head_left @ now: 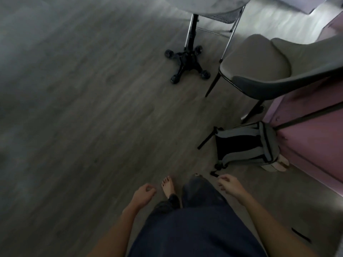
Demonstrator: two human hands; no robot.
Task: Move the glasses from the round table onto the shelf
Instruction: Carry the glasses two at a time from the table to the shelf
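Observation:
The round table (213,6) shows only as a pale marble edge at the top of the view, standing on a black pedestal base (187,62). No glasses and no shelf are in sight. My left hand (143,193) hangs low at my side with loosely curled fingers and holds nothing. My right hand (230,185) also hangs loosely curled and holds nothing. Both are far below and in front of the table. The picture is dark and blurred.
A grey padded chair (259,65) stands right of the table base. A grey and black backpack (246,145) lies on the wooden floor (83,108) against a pink cabinet (315,136). My bare foot (168,186) and dark trousers show at the bottom.

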